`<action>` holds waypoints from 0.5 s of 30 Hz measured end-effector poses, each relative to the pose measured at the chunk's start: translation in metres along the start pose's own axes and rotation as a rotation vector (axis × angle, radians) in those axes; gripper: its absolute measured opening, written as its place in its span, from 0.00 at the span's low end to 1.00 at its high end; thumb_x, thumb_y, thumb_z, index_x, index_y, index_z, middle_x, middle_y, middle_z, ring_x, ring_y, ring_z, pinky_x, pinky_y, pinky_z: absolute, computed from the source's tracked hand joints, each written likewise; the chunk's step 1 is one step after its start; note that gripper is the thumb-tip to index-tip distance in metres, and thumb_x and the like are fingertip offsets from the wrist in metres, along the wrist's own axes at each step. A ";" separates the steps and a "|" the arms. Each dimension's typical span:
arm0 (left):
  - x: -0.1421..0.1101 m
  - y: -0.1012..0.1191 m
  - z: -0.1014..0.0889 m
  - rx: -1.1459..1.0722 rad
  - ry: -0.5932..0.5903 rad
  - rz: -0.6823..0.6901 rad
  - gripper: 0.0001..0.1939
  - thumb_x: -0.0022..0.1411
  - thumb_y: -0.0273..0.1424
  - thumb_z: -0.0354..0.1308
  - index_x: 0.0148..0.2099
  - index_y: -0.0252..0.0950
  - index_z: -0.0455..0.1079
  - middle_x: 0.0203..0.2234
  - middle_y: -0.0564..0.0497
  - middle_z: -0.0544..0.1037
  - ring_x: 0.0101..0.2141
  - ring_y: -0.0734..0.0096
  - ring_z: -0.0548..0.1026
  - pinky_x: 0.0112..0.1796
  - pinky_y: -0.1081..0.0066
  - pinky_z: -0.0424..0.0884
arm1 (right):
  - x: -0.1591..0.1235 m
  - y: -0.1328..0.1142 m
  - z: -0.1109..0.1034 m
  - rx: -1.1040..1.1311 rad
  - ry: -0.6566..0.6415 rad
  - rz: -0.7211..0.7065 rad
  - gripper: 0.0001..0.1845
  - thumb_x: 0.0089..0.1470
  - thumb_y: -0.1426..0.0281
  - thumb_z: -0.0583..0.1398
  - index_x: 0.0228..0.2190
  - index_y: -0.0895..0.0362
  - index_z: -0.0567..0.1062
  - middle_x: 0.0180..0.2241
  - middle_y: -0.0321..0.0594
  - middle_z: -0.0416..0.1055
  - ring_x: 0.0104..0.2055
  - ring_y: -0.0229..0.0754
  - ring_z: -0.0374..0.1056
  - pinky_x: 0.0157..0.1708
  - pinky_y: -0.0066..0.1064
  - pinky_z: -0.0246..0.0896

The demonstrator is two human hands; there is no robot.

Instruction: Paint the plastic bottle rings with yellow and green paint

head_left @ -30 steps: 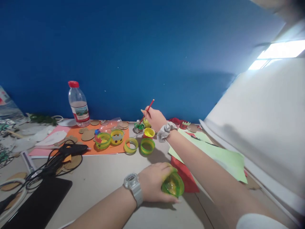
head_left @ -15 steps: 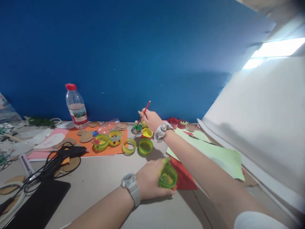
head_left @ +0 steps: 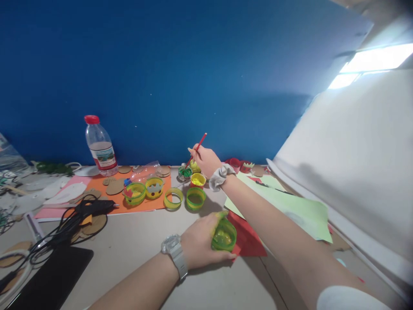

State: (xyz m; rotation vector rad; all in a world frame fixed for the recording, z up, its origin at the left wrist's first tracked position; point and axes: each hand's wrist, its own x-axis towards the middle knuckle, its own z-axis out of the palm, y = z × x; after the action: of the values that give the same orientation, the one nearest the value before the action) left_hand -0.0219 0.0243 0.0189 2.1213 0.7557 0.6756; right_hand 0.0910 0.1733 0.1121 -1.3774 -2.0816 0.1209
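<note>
Left hand (head_left: 198, 243): curled round green cup (head_left: 223, 236), which had shifted nearer the tabletop's (head_left: 138, 241) back edge.
Right hand (head_left: 209, 162): pinched brush (head_left: 202, 140), tip at green paint (head_left: 185, 173) near that edge.

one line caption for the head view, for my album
Left hand steadies a round green-and-yellow cup while the right hand dips a thin red brush into green paint.

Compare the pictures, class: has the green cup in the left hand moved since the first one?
Yes. The green cup has shifted forward and slightly left, closer to the green ring standing on the table.
</note>
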 end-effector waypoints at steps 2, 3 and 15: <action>0.001 0.000 -0.001 -0.005 0.000 -0.006 0.44 0.50 0.46 0.67 0.64 0.36 0.57 0.57 0.40 0.69 0.55 0.49 0.69 0.55 0.54 0.65 | 0.000 0.000 -0.001 0.009 0.004 -0.004 0.16 0.61 0.62 0.57 0.44 0.60 0.71 0.40 0.41 0.72 0.38 0.39 0.71 0.39 0.37 0.70; 0.001 0.000 -0.001 -0.008 -0.001 -0.006 0.44 0.50 0.46 0.67 0.64 0.36 0.57 0.57 0.40 0.69 0.56 0.49 0.68 0.55 0.54 0.64 | 0.000 -0.001 -0.002 0.014 0.007 -0.006 0.15 0.61 0.62 0.57 0.44 0.60 0.71 0.39 0.41 0.72 0.38 0.39 0.71 0.39 0.37 0.70; 0.001 -0.001 -0.001 -0.037 0.007 -0.009 0.42 0.49 0.44 0.68 0.63 0.36 0.57 0.54 0.40 0.71 0.54 0.49 0.69 0.54 0.53 0.65 | -0.015 -0.010 -0.015 0.199 0.152 -0.079 0.17 0.62 0.59 0.55 0.33 0.60 0.72 0.25 0.34 0.69 0.26 0.34 0.67 0.33 0.31 0.66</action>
State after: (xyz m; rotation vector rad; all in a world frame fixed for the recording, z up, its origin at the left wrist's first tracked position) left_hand -0.0225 0.0266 0.0187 2.0823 0.7507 0.6868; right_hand 0.0952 0.1517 0.1212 -1.1478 -1.9382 0.1794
